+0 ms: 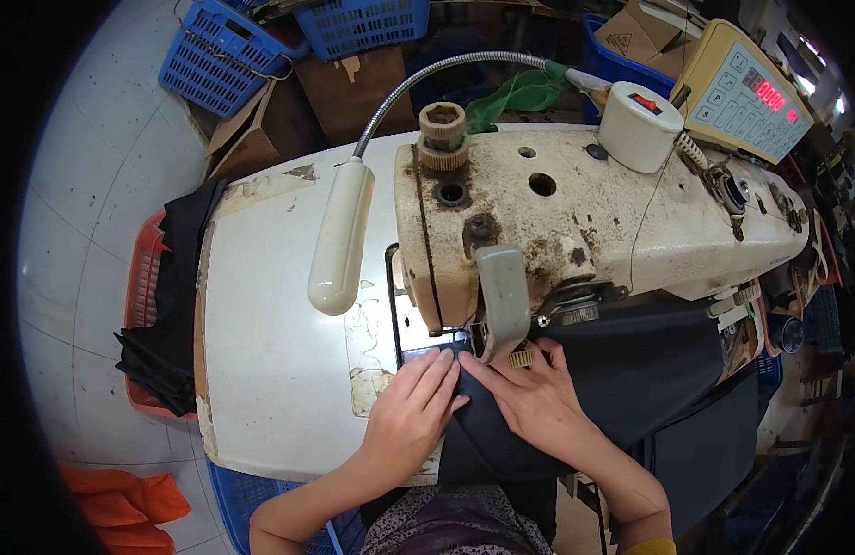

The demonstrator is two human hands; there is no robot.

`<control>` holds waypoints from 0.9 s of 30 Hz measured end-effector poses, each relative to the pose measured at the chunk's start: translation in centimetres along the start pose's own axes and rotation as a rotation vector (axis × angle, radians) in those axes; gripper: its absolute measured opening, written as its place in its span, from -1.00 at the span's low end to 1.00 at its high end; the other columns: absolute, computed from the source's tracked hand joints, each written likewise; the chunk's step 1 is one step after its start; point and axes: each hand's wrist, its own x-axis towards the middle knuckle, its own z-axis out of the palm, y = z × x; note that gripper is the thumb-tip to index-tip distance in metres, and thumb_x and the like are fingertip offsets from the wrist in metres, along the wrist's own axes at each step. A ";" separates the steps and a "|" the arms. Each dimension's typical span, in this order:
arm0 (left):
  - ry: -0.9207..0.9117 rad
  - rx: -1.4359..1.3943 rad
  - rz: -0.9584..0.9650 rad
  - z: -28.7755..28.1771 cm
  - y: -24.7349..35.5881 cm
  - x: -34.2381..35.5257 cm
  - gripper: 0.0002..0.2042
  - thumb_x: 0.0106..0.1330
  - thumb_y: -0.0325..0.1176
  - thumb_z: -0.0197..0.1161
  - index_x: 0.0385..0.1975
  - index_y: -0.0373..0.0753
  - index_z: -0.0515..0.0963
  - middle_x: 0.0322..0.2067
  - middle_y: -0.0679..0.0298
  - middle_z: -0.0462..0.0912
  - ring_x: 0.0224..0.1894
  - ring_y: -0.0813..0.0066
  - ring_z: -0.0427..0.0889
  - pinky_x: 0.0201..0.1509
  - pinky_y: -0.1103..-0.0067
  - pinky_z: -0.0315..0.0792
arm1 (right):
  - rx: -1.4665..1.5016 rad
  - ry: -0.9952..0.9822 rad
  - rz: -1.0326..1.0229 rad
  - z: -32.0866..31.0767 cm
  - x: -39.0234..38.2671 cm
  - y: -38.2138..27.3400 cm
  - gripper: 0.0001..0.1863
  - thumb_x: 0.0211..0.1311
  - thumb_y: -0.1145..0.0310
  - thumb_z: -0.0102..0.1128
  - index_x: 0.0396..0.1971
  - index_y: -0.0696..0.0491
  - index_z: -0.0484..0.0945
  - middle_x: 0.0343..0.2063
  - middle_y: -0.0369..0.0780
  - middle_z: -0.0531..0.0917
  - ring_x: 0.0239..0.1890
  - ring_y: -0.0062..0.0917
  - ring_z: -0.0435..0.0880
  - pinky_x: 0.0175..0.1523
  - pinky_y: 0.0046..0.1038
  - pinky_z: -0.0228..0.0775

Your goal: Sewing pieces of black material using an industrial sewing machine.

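Both my hands work close to the needle area of a worn, cream-coloured sewing machine (pixel 594 222). Dark cloth (pixel 631 361) runs under the machine head and spreads right, hanging over the near table edge. My left hand (pixel 412 412) lies with outstretched fingers side by side on the cloth's left edge and the metal plate (pixel 418 344). On the cloth to the right rests my right hand (pixel 538 402), its thumb pointing at the needle area and its fingers spread. A grey guard (pixel 506 301) and a small brass knob (pixel 521 357) partly cover its fingertips. The needle is hidden.
A white lamp (pixel 339 240) on a bendable metal neck hangs over the white tabletop (pixel 270 324). A control panel (pixel 746 92) with red digits stands back right. Blue crates (pixel 219 55) and a cardboard box (pixel 252 129) sit behind. A red basket (pixel 145 277) with black cloth stands left.
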 end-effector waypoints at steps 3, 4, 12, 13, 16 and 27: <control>0.010 -0.003 0.013 0.0 -0.9 1.0 -0.60 0.10 -0.43 0.39 -0.07 -0.47 0.55 0.01 0.04 0.57 0.09 0.08 0.54 0.17 0.32 0.47 | -0.037 0.024 -0.018 0.3 0.7 0.5 -0.45 0.19 0.44 0.18 0.23 -0.15 0.47 -0.04 -0.27 0.64 0.03 -0.27 0.51 0.20 -0.12 0.16; 0.009 0.007 0.026 -0.1 -1.1 1.3 -0.61 0.11 -0.42 0.38 -0.06 -0.46 0.54 0.01 0.04 0.57 0.09 0.08 0.54 0.16 0.32 0.47 | -0.072 0.028 -0.029 0.4 1.0 0.7 -0.48 0.19 0.43 0.18 0.20 -0.09 0.49 -0.03 -0.26 0.63 0.10 -0.30 0.47 0.19 -0.14 0.17; 0.029 0.022 0.054 0.2 -2.1 1.8 -0.62 0.15 -0.42 0.34 -0.05 -0.44 0.55 -0.01 0.04 0.58 0.10 0.07 0.54 0.16 0.31 0.47 | -0.128 0.054 -0.064 0.7 1.5 1.2 -0.51 0.17 0.41 0.18 0.17 -0.04 0.52 -0.03 -0.26 0.62 0.16 -0.34 0.43 0.18 -0.18 0.15; 0.034 0.021 0.054 0.3 -2.2 1.8 -0.63 0.15 -0.42 0.34 -0.05 -0.44 0.55 -0.01 0.04 0.58 0.11 0.07 0.54 0.15 0.31 0.47 | -0.133 0.052 -0.066 0.6 1.6 1.2 -0.51 0.17 0.41 0.18 0.17 -0.04 0.53 -0.03 -0.26 0.62 0.16 -0.33 0.43 0.18 -0.19 0.15; 0.040 0.017 0.047 0.4 -2.1 2.0 -0.63 0.16 -0.42 0.34 -0.04 -0.43 0.55 -0.01 0.05 0.58 0.11 0.07 0.54 0.15 0.31 0.48 | -0.137 0.055 -0.067 0.5 1.7 1.6 -0.51 0.15 0.42 0.20 0.15 -0.03 0.54 -0.04 -0.26 0.62 0.15 -0.34 0.44 0.18 -0.19 0.16; 0.028 -0.003 0.010 -0.2 -1.5 2.1 -0.66 0.16 -0.48 0.32 -0.04 -0.36 0.57 -0.03 0.05 0.59 0.10 0.07 0.55 0.11 0.31 0.50 | -0.604 0.755 0.658 -6.0 -7.8 9.4 -0.47 0.21 0.55 0.15 0.22 0.15 0.37 0.18 -0.04 0.47 0.27 -0.11 0.38 0.37 -0.14 0.12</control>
